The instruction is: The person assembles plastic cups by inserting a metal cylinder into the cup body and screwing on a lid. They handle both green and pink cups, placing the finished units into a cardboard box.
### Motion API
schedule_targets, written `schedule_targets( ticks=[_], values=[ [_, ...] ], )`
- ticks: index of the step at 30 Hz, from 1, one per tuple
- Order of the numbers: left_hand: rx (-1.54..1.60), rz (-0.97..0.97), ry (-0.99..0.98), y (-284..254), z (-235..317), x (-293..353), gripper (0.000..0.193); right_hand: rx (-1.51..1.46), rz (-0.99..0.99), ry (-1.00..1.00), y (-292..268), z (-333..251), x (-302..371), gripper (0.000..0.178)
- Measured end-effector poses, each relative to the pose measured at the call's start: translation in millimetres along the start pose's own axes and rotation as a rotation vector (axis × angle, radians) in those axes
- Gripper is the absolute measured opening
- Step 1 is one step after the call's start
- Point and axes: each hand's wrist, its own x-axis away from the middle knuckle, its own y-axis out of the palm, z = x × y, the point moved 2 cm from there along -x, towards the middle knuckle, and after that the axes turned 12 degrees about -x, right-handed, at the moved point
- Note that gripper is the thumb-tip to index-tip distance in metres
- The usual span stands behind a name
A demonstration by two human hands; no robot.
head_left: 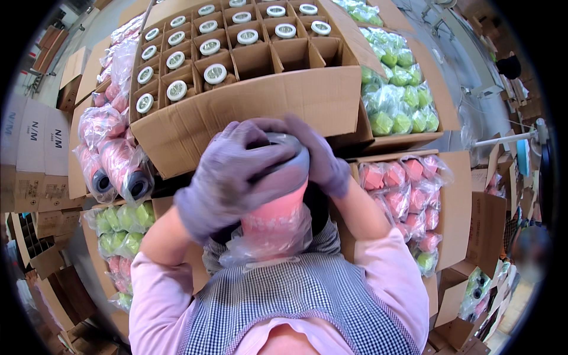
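Note:
In front of my chest is a pink, roughly cylindrical piece (275,219) with a grey round end, partly in a crumpled clear plastic bag (272,247). My left hand (234,171), in a purple-grey glove, wraps over the near left side of the grey end. My right hand (319,157), gloved alike, curls around its far right side. Both hands are slightly blurred, and they hide much of the grey end. Just beyond them stands a divided carton (254,112). Several round, white-rimmed glass tops (215,74) show in its cells; some cells at the near right hold none.
Bagged pink pieces with dark round ends (118,165) lie at the left. Bagged green pieces (399,106) fill a carton at the right, bagged pink ones (408,195) another nearer me. A box of green and pink bags (124,236) sits by my left elbow. Closed cartons (35,136) stand farther left.

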Motion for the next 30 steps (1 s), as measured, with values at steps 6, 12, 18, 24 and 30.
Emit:
schedule_targets(
  ticks=[6,12,18,24,30],
  values=[
    [0.047,0.359,-0.031,-12.1,-62.6,11.9,0.044,0.542,0.438,-0.096,-35.2,-19.6,25.7,0.045],
    [0.114,0.223,-0.102,-6.3,-100.6,19.8,0.068,0.085,0.230,0.111,-28.2,-16.4,23.3,0.066],
    [0.049,0.224,0.012,0.6,-80.7,12.7,0.049,0.142,0.246,-0.060,-9.0,-5.9,23.8,0.062],
    [0.289,0.177,0.137,14.1,-71.1,11.5,0.077,0.692,0.223,-0.198,22.3,-24.8,24.3,0.047],
    [0.495,0.319,-0.402,70.2,-109.3,24.0,0.039,0.769,-0.108,-0.227,29.5,-57.8,-11.2,0.050]
  ],
)
